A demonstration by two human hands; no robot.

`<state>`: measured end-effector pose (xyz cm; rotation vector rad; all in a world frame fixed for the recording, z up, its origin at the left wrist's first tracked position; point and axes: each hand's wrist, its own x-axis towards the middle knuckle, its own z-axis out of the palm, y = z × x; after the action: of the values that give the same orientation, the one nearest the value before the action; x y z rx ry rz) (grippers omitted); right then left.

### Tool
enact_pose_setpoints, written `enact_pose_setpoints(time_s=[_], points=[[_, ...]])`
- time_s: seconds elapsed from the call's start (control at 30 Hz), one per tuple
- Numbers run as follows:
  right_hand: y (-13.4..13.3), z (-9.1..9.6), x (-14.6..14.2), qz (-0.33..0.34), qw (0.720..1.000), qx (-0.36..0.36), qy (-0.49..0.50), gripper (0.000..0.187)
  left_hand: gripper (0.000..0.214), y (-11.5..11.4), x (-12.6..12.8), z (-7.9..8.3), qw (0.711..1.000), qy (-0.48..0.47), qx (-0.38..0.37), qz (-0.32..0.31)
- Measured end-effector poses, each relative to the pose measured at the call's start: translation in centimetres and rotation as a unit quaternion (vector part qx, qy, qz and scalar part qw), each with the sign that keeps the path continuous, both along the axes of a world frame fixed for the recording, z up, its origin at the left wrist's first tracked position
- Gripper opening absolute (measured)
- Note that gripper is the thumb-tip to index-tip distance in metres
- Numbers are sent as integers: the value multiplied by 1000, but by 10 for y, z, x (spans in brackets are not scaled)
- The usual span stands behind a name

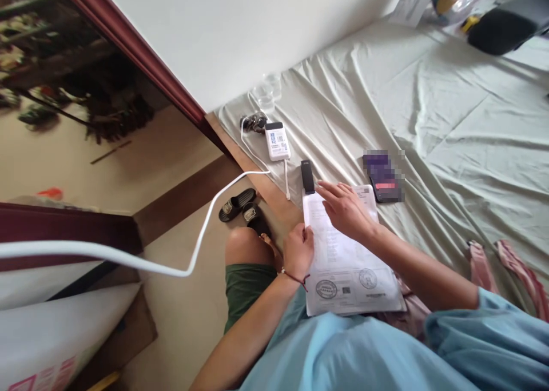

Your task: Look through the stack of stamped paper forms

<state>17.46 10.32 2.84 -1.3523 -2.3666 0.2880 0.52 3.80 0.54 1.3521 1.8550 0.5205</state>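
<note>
A stack of printed papers [343,265] with round and oval stamps lies over my lap and the bed edge. My left hand [299,248] is closed on the left edge of this stack, the thumb uppermost. Over the upper part of the sheets, my right hand [345,208] is stretched out flat with its fingers pointing left. Whether it presses on the paper I cannot tell. Just beyond those fingertips, a black oblong object [307,176], shaped like a small stapler, sits at the top left corner of the papers. A phone [381,176] with a lit screen lies to their right.
A white power bank [277,141] with a short cable rests on the bed sheet [429,122]. Behind it are a clear plastic cup [266,91] and a dark tangled item [254,122]. A white cable [201,242] crosses the left foreground. Black slippers [237,204] are on the floor.
</note>
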Motion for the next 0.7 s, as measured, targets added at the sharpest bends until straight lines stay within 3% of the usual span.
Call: enact_pose_setpoints(time_s=[0.13,0.3,0.43,0.53,0.7], points=[[-60,5,58,-18,1000,9,-14,34,30,4,0,-3,996,75,20,-32],[-175,-9,143,-75,990,12,-121,40,29,9,-1,-9,991,114,23,-58],[-252,-38,157,-172,968,-21,-183,64,27,9,-1,-10,988,137,25,-72],[-272,-57,142,-215,960,16,-177,72,26,11,0,-10,983,157,27,-88],[-264,-66,131,-214,960,41,-178,76,25,15,1,-9,979,169,21,-113]])
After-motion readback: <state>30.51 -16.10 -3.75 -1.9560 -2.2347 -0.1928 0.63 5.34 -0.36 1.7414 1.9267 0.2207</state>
